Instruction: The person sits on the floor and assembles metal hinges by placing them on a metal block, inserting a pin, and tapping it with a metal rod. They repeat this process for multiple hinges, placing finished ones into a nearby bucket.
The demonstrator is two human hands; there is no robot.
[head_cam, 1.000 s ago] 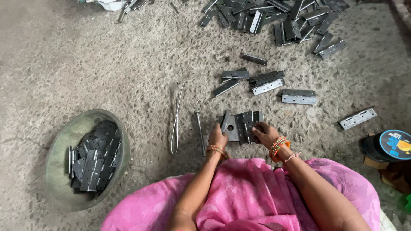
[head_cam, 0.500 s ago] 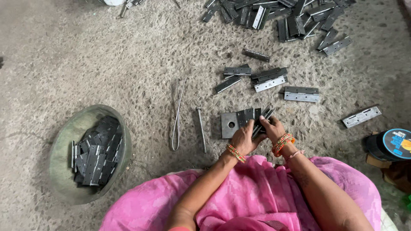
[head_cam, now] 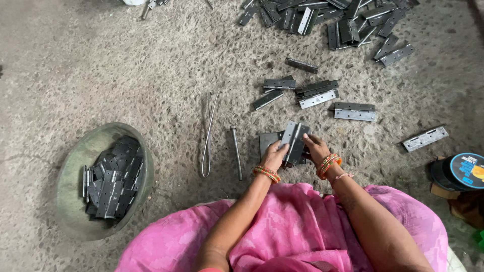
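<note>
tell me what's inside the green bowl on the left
The green bowl holds a heap of dark metal hinges, folded and stacked loosely, filling its right side. The bowl's bare inner wall shows at left. Whatever lies under the heap, and the bowl's bottom there, is covered.

Grey hinge (head_cam: 294, 142), green basin (head_cam: 75, 166) — pink garment (head_cam: 302, 231)

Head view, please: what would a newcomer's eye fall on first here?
Probably the grey metal hinge held between the left hand and right hand at centre, above the pink garment. Next, the green bowl of hinges at left, and the loose pile of hinges on the floor at the top.
</note>
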